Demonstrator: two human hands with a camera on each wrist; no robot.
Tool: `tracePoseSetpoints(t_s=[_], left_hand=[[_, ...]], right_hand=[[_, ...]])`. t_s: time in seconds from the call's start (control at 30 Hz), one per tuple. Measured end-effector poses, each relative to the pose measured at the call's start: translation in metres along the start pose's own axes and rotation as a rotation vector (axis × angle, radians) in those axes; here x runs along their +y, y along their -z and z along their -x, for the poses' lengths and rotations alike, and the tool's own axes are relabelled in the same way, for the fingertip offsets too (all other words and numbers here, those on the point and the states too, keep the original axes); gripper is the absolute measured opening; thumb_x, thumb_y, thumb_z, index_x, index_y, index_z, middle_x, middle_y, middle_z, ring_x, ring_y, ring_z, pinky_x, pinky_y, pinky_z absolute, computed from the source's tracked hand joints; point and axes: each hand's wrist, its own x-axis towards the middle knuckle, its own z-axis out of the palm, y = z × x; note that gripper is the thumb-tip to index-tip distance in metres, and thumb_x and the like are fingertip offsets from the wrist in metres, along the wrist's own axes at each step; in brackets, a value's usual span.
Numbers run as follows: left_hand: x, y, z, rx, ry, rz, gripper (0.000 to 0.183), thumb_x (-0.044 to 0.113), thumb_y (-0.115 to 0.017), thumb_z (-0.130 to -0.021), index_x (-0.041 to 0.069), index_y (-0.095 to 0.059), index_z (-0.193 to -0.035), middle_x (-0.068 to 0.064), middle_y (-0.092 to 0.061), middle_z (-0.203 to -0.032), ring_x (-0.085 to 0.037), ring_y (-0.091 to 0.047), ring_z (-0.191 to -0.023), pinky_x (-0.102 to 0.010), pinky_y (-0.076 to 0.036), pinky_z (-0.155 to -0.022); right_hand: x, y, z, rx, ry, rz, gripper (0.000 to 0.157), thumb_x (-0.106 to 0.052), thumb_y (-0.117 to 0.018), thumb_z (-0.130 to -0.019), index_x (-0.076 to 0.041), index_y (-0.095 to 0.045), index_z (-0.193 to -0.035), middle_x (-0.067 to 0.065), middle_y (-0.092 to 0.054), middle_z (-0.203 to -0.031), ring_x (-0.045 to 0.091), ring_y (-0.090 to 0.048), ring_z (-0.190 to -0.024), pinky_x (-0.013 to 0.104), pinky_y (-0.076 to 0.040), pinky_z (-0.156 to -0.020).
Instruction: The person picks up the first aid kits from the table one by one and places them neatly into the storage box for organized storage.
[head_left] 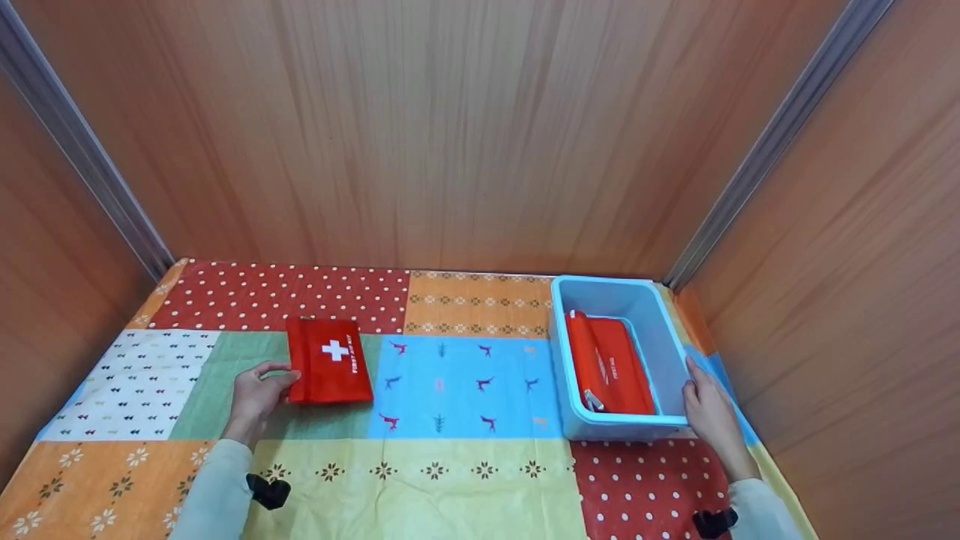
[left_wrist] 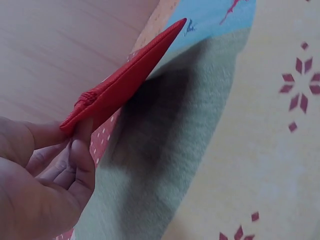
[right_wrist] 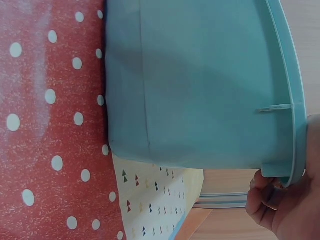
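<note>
My left hand (head_left: 259, 394) pinches the lower left edge of a flat red first aid pouch (head_left: 319, 367) with a white cross and lettering. In the left wrist view the pouch (left_wrist: 132, 80) is tilted and lifted off the cloth, its shadow below. At the right, my right hand (head_left: 711, 409) grips the rim of a light blue plastic bin (head_left: 630, 431), thumb over the edge and fingers curled underneath, as the right wrist view of that hand (right_wrist: 285, 205) shows. Inside the bin lies a red zippered pouch (head_left: 622, 367), part of its lettering too small to read.
A patchwork-patterned tablecloth (head_left: 465, 480) covers the table. Wood-grain panels stand at the back (head_left: 480, 135) and on both sides, joined by grey metal corner strips. The bin stands near the right panel (head_left: 840, 247). Blue patterned cloth (head_left: 465, 386) separates the pouch from the bin.
</note>
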Motion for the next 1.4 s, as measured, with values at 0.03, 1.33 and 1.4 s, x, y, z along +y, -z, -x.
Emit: tracePoseSetpoints(t_s=[0.03,1.33,1.4], left_hand=[[0.002,-0.001,0.001,0.000,-0.010,0.006,0.049,0.029,-0.068,-0.092,0.006,-0.054,-0.132,-0.004,-0.062,-0.117,-0.015,-0.059,-0.088,-0.025,-0.054,-0.079],[0.047,-0.044,0.005,0.007,-0.179,0.215,0.055,0.037,-0.073,-0.087,0.009,-0.056,-0.131,0.008,-0.069,-0.115,-0.006,-0.067,-0.095,-0.021,-0.053,-0.087],[0.050,-0.047,0.005,0.001,-0.180,0.222,0.056,0.037,-0.073,-0.086,0.009,-0.056,-0.132,0.005,-0.066,-0.119,-0.007,-0.066,-0.097,-0.021,-0.053,-0.088]], right_hand=[[0.000,0.000,0.000,-0.001,-0.002,-0.001,0.056,-0.020,-0.037,-0.105,-0.007,-0.018,-0.155,0.029,-0.029,-0.153,0.050,-0.032,-0.138,0.064,-0.038,-0.102],[0.005,-0.002,-0.005,0.053,0.064,0.023,0.052,-0.013,-0.038,-0.103,0.000,-0.027,-0.152,0.033,-0.038,-0.145,0.051,-0.041,-0.129,0.062,-0.041,-0.101],[0.005,-0.003,-0.005,0.051,0.061,0.021,0.052,-0.013,-0.038,-0.103,0.000,-0.027,-0.152,0.032,-0.037,-0.145,0.051,-0.040,-0.131,0.063,-0.039,-0.102]])
